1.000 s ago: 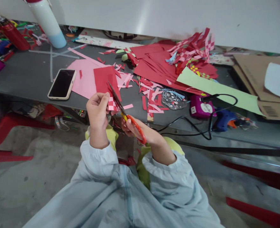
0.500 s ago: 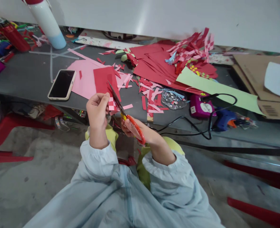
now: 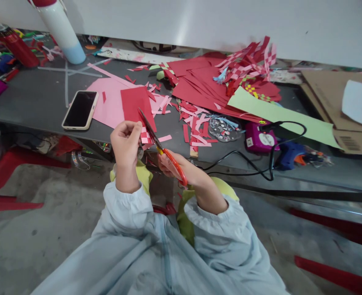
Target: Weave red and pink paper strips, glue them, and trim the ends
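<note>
My right hand (image 3: 172, 164) is closed around the handles of red-handled scissors (image 3: 175, 164), whose blades point up and to the left. My left hand (image 3: 124, 141) is pinched on a small woven paper piece (image 3: 145, 136) in a red and pink check. The blades lie alongside or over this piece, close to my left fingertips. Just beyond them a red paper sheet (image 3: 134, 104) rests on pink paper (image 3: 108, 100). Loose red and pink paper strips (image 3: 196, 125) are scattered to the right.
A phone (image 3: 80, 110) lies left of the pink paper. Behind it stand a white-and-blue bottle (image 3: 62, 35) and a red bottle (image 3: 17, 47). Red sheets (image 3: 202, 86), a green paper strip (image 3: 279, 114), a purple box (image 3: 260, 138) with a black cable and cardboard (image 3: 322, 96) are to the right.
The scissors and my right hand have shifted very slightly, with the blade tips a little lower. My left hand keeps its pinch almost in place.
</note>
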`<action>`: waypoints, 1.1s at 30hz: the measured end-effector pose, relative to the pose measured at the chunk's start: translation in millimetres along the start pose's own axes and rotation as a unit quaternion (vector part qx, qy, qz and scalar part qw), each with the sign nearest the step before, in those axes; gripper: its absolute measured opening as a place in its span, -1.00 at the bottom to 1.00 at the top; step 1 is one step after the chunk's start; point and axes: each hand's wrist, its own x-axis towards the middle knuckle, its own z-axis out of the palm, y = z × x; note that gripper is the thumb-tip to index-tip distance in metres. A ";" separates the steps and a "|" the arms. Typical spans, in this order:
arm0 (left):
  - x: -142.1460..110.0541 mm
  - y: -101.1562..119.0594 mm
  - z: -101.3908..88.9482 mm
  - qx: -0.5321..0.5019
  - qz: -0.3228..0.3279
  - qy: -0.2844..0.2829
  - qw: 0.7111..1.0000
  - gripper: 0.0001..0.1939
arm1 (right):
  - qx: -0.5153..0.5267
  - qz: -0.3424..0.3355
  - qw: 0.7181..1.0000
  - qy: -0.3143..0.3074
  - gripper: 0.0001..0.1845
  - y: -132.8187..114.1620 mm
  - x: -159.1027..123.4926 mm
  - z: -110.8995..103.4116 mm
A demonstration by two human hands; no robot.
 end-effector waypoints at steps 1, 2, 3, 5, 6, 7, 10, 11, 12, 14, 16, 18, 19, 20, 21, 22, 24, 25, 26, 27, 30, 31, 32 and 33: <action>0.1 0.0 -0.2 0.004 0.000 0.000 1.000 -0.79 | 0.001 0.002 1.000 0.003 -0.42 -0.7 0.1 0.1; 0.1 0.0 -0.4 0.007 0.000 0.000 1.000 -0.79 | 0.001 0.004 1.000 0.004 -0.41 -1.2 0.1 0.1; 0.1 0.2 -0.5 0.009 0.001 0.000 1.000 -0.79 | 0.000 0.004 1.000 0.005 -0.41 -1.5 0.1 0.0; 0.1 0.5 -0.8 0.011 0.002 -0.002 1.000 -0.79 | -0.008 0.003 1.000 0.007 -0.42 -1.8 0.1 -0.4; 0.0 0.6 -1.0 0.011 0.002 -0.003 1.000 -0.79 | -0.013 0.002 1.000 0.008 -0.43 -2.0 0.1 -0.6; 0.1 0.7 -1.2 0.011 0.003 -0.004 1.000 -0.79 | -0.016 0.001 1.000 0.010 -0.44 -2.4 0.0 -0.7; 0.4 0.8 -1.8 0.008 0.006 -0.007 1.000 -0.79 | -0.024 0.001 1.000 0.010 -0.44 -5.3 -0.8 -0.4; 0.6 0.7 -2.0 0.008 0.006 -0.007 1.000 -0.79 | -0.027 0.001 1.000 0.010 -0.44 -6.7 -1.2 -0.1; 0.7 0.6 -2.2 0.010 0.006 -0.008 1.000 -0.79 | -0.032 0.001 0.999 0.011 -0.44 -8.2 -1.6 0.2; 0.9 0.5 -2.4 0.015 0.003 -0.009 1.000 -0.78 | -0.045 0.001 0.999 0.016 -0.45 -10.7 -2.7 0.6; 0.9 0.5 -2.4 0.017 0.002 -0.010 1.000 -0.78 | -0.057 0.005 0.998 0.020 -0.45 -12.3 -3.8 0.6; 0.9 0.8 -2.2 0.017 0.002 -0.010 1.000 -0.77 | -0.066 0.011 0.998 0.021 -0.44 -13.0 -4.8 0.2; 0.8 0.9 -2.1 0.016 0.001 -0.009 1.000 -0.77 | -0.069 0.013 0.997 0.021 -0.45 -13.1 -5.2 0.0; 0.8 1.1 -2.0 0.015 0.001 -0.008 1.000 -0.78 | -0.071 0.015 0.997 0.021 -0.45 -13.3 -5.5 -0.2; 0.7 1.4 -2.0 0.014 0.001 -0.007 1.000 -0.78 | -0.072 0.016 0.997 0.021 -0.45 -13.4 -5.8 -0.3; 0.7 1.6 -1.9 0.012 0.002 -0.008 1.000 -0.79 | -0.072 0.018 0.997 0.021 -0.46 -13.6 -6.0 -0.4; 0.6 2.0 -1.8 0.008 0.004 -0.009 1.000 -0.80 | -0.073 0.022 0.997 0.021 -0.47 -14.2 -6.3 -0.6; 0.5 2.2 -1.8 0.005 0.005 -0.010 1.000 -0.80 | -0.075 0.023 0.997 0.021 -0.47 -14.5 -6.4 -0.7; 0.5 2.4 -1.7 0.003 0.006 -0.011 1.000 -0.80 | -0.078 0.022 0.996 0.022 -0.46 -14.9 -6.5 -0.8; 0.5 2.6 -1.7 0.001 0.006 -0.011 1.000 -0.81 | -0.081 0.021 0.996 0.023 -0.46 -15.3 -6.7 -0.9; 0.4 3.1 -1.6 -0.002 0.003 -0.008 1.000 -0.81 | -0.090 0.021 0.995 0.022 -0.45 -16.2 -7.2 -1.2; 0.4 3.2 -1.6 -0.003 0.001 -0.007 1.000 -0.81 | -0.092 0.022 0.995 0.020 -0.45 -16.4 -7.4 -1.3; 0.5 3.3 -1.6 -0.003 0.000 -0.006 1.000 -0.81 | -0.094 0.022 0.995 0.019 -0.45 -16.6 -7.7 -1.5; 0.5 3.3 -1.6 -0.003 -0.001 -0.006 1.000 -0.81 | -0.096 0.022 0.995 0.018 -0.46 -16.7 -8.0 -1.7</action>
